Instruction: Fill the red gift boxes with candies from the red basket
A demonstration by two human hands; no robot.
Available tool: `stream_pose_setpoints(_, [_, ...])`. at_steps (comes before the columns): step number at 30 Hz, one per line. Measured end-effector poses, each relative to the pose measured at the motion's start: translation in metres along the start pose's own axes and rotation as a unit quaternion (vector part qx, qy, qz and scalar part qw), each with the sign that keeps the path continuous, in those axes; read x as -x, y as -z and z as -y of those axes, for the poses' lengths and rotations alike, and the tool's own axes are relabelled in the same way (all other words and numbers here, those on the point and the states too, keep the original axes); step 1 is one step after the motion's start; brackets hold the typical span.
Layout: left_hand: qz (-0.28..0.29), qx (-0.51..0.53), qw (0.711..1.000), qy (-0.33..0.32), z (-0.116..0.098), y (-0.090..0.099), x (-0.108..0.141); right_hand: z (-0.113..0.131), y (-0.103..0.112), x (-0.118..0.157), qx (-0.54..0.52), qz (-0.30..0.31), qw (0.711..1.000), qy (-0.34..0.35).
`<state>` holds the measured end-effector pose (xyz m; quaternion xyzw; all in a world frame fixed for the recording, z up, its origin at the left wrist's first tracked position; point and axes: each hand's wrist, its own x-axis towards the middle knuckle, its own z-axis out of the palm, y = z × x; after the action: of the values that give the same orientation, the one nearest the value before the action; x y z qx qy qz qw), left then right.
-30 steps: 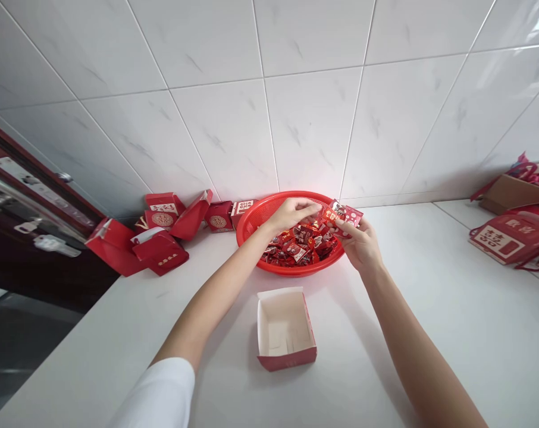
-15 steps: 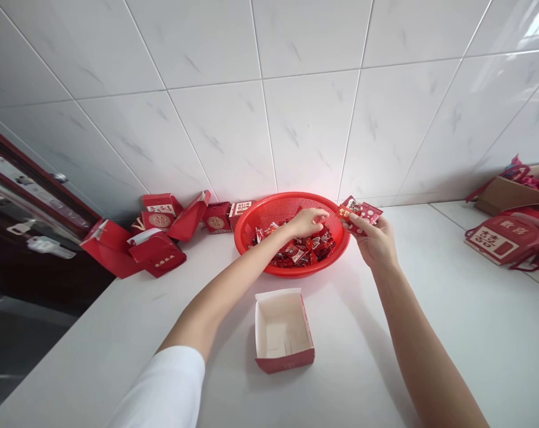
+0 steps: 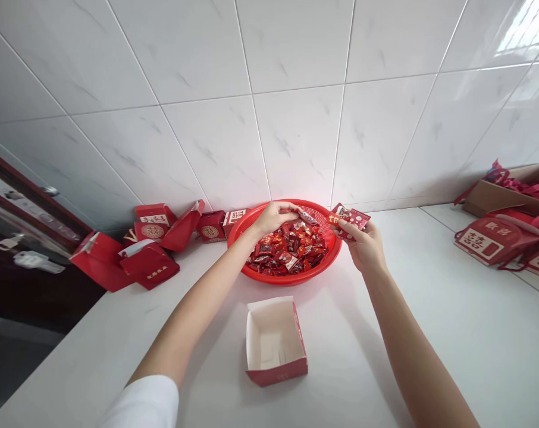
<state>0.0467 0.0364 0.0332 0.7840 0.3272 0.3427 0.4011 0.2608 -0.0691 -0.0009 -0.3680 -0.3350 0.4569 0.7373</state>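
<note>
A red perforated basket holds several small wrapped candies, mostly red. Over its back part is my left hand, fingers closed on a pale and red candy packet. At the basket's right rim, my right hand grips several red candy packets between thumb and fingers. In front of the basket stands an open box, red outside and white inside, with nothing in it.
Red boxes and bags stand along the wall at the left. A cardboard box with pink ribbons and a red gift box are at the right. Keys hang at the far left.
My left hand has risen slightly from the candies and now has a packet in its fingers. My right hand still holds its packets. The view has shifted a little.
</note>
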Motion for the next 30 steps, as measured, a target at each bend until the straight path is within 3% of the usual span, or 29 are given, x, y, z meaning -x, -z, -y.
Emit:
stream_pose_setpoints(4, [-0.084,0.128,0.988,-0.034,-0.012,0.002,0.035,-0.002,-0.006,0.004,-0.009,0.021,1.0,-0.005])
stream_pose_setpoints(10, [-0.155,0.099,0.983,-0.014,-0.024,-0.009,0.072,0.001,-0.019,0.015,-0.021,0.046,0.999,-0.013])
stream_pose_setpoints(17, [-0.248,0.141,0.958,0.032,-0.03,-0.012,0.086,0.0,-0.028,0.024,-0.01,0.097,0.994,-0.046])
stream_pose_setpoints(21, [-0.254,0.219,0.939,0.076,-0.035,-0.015,0.093,0.003,-0.03,0.027,-0.019,0.135,0.988,-0.079])
stream_pose_setpoints(24, [-0.269,0.243,0.931,0.054,-0.038,-0.023,0.098,0.006,-0.031,0.029,-0.018,0.182,0.975,-0.123])
stream_pose_setpoints(27, [-0.324,0.246,0.913,0.02,-0.039,-0.032,0.1,0.006,-0.033,0.032,-0.016,0.228,0.958,-0.171])
stream_pose_setpoints(30, [-0.357,0.251,0.9,0.008,-0.04,-0.04,0.102,0.004,-0.039,0.037,-0.022,0.237,0.953,-0.188])
